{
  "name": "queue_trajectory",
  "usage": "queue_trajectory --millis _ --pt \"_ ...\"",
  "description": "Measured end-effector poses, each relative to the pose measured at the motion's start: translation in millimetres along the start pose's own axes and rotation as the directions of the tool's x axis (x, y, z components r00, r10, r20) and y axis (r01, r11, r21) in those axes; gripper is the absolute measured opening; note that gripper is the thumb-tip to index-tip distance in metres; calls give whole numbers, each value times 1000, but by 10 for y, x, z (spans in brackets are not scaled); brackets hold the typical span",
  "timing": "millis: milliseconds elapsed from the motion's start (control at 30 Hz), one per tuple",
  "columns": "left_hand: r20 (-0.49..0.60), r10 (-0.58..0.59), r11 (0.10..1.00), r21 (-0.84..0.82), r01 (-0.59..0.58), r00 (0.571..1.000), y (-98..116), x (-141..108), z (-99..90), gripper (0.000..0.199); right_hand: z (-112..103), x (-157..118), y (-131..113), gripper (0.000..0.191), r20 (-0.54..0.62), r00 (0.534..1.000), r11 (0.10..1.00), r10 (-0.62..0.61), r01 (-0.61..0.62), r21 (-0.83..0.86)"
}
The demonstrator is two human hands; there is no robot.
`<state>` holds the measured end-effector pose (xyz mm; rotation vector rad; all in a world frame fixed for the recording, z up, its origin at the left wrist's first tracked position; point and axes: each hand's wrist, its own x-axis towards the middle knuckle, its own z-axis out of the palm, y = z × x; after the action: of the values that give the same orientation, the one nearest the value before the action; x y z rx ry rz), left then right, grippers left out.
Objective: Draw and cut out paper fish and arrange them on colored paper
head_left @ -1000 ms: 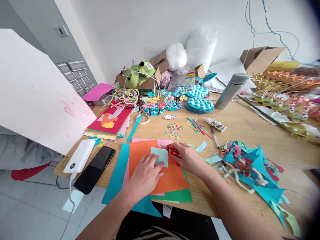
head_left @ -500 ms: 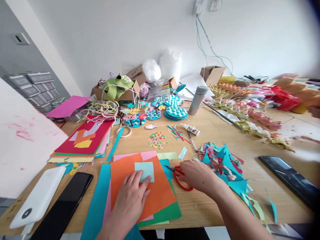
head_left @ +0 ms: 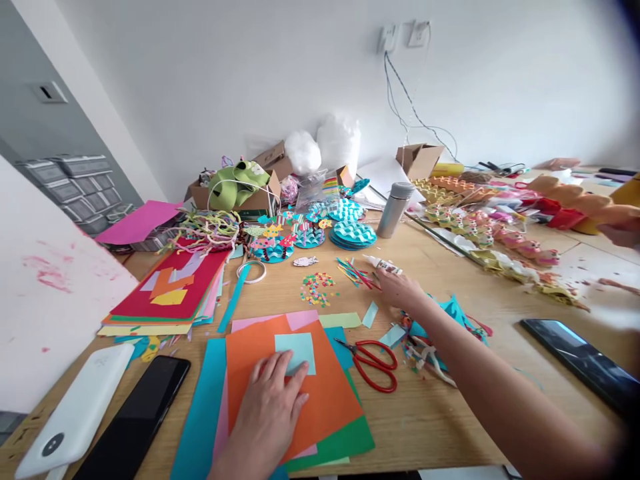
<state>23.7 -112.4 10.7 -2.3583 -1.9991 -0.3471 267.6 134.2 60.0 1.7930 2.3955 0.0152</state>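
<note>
Your right hand (head_left: 399, 288) had left the scissors (head_left: 358, 350) and reached forward to the bottle (head_left: 389, 267), half a second after it was at the red handles. The scissors lay by themselves on the table (head_left: 420, 433), tips toward the paper stack and overlapping its edge, their loops just beside it on your right. Your fingers met the near side of the bottle, which lay on its side with its nozzle pointing left; whether they had clamped on it could not be told, as your hand hid the contact.

Your left hand (head_left: 270, 403) had kept its place, palm down, forefinger and thumb spread apart from the rest, its fingertips resting on the near edge of the pale blue square (head_left: 300, 348). The square lay flat on the orange sheet (head_left: 325, 407), over the green sheet (head_left: 345, 443) and the blue sheet (head_left: 200, 400), much as it did a second earlier, when the scissors' tips were at its upper right corner. The change suggested that cutting had paused and your work had turned to the bottle, with the square held ready.

Left of the bottle lay thin colored strips (head_left: 353, 272), then a patch of confetti (head_left: 319, 288) and a small white fish (head_left: 305, 261). The flask (head_left: 395, 210) stood upright behind, and the scraps (head_left: 453, 313) sat partly hidden beyond your right forearm.
</note>
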Motion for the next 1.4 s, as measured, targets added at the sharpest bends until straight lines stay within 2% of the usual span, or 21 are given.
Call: queue_trajectory --millis 67,133,200,300,467,633,767,900,1033,1200,1400 --pt "64 -21 999 -30 23 998 19 18 -64 35 -71 -35 4 58 -55 998 997 -36 40 68" --pt "131 -29 998 -49 36 991 29 36 -126 37 -182 -57 -26 48 -136 987 968 -87 116 223" --pt "190 -32 997 -62 45 981 33 57 -183 39 -291 -32 -113 36 -177 978 893 -114 179 413" --pt "250 -27 996 -78 48 968 47 99 -266 40 -385 131 -359 35 -181 975 800 -126 208 563" --pt "302 -11 997 -66 32 953 91 185 -386 35 -310 604 -894 34 -302 932 810 -200 331 485" --pt "313 -7 997 -67 30 950 59 212 -379 34 -100 951 -1182 37 -294 899 828 -324 420 373" --pt "293 3 996 -82 22 956 11 194 -317 34 13 1101 -1210 33 -248 882 834 -400 463 301" --pt "287 -1 996 -86 27 958 5 188 -302 32 75 1207 -1216 32 -202 885 843 -420 463 275" --pt "276 4 995 -98 24 961 10 181 -301 31 109 1297 -1239 41 -182 901 857 -394 432 280" --pt "266 -7 994 -99 34 964 15 172 -296 30 106 1359 -1252 32 -168 912 860 -375 410 304" --pt "259 -7 993 -109 36 966 28 165 -301 29 54 1249 -1215 37 -249 922 842 -297 375 387"
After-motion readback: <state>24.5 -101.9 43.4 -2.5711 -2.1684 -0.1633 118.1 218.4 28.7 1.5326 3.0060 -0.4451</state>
